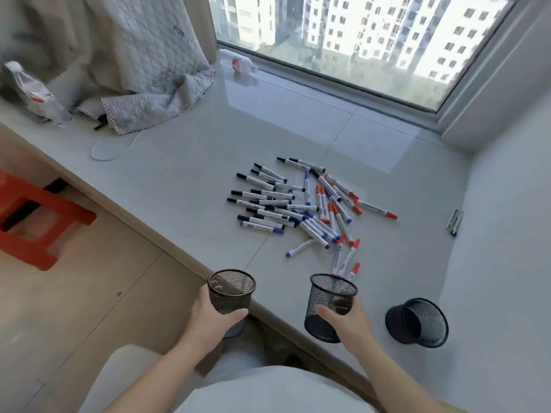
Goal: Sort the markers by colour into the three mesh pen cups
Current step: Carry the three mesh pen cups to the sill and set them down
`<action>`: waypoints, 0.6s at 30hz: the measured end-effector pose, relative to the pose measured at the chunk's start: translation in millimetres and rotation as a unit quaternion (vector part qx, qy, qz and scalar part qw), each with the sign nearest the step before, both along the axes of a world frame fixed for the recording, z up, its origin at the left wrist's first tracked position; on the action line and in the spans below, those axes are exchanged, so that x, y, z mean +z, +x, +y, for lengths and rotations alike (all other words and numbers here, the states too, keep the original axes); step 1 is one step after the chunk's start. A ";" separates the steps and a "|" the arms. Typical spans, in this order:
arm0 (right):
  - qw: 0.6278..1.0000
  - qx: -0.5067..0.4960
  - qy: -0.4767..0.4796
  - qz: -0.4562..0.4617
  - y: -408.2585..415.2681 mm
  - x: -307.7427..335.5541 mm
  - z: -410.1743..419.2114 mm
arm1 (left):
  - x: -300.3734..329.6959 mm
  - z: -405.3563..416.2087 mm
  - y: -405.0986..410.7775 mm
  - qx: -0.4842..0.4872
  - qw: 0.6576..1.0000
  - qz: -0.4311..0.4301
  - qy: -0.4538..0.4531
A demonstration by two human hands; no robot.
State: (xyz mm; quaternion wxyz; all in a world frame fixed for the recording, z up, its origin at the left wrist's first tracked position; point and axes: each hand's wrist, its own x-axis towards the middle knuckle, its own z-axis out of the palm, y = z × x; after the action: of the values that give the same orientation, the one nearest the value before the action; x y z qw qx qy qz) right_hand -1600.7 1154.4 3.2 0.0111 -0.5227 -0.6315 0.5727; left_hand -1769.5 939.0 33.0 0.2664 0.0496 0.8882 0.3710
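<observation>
Two hands each grip one black wire-mesh pen cup. The left hand [219,318] wraps its fingers and thumb round the wall of the left mesh cup [232,292], which is held clear of the tabletop edge, over the floor. The right hand [346,320] curls round the near wall of the middle mesh cup [331,305], held upright above the pale grey tabletop [185,162]. Whether its base touches the surface cannot be told. A third mesh cup [417,321] lies tipped on its side to the right, mouth facing the camera, untouched.

Beyond the cups lies the loose pile of white-barrelled markers [301,207], unsorted: black-capped markers [259,183] mostly on the left, blue-capped markers [316,228] in the middle, red-capped markers [346,198] toward the right, several crossing one another.

Handling judgement: the cups appear light and rigid, and the open mesh gives a secure grip on the wall. Empty, they probably tip easily, so set each down flat on its base. The markers look light, stiff and smooth, and will likely roll; take each at mid-barrel, lifting the topmost first.
</observation>
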 end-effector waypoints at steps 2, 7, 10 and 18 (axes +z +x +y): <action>0.999 -0.038 -0.006 -0.016 -5.4 -1.1 4.7 | 0.6 14.8 -20.3 -0.040 0.999 -0.005 -0.006; 0.991 -0.131 -0.030 -0.018 -16.6 -4.0 9.8 | -3.1 54.3 -72.4 -0.152 0.987 -0.021 -0.038; 0.982 -0.187 -0.014 -0.021 -23.8 0.2 10.7 | -5.7 86.6 -95.8 -0.224 0.973 -0.040 -0.042; 0.938 -0.342 0.055 0.026 -32.2 9.2 42.9 | 3.0 213.9 -102.4 -0.398 0.916 -0.039 0.024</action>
State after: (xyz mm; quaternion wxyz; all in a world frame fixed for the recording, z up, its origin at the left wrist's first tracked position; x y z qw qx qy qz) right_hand -1632.9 1197.3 12.4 0.2516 -0.6911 -0.4445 0.5114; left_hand -1871.8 1152.8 36.0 0.4250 0.3907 0.7750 0.2570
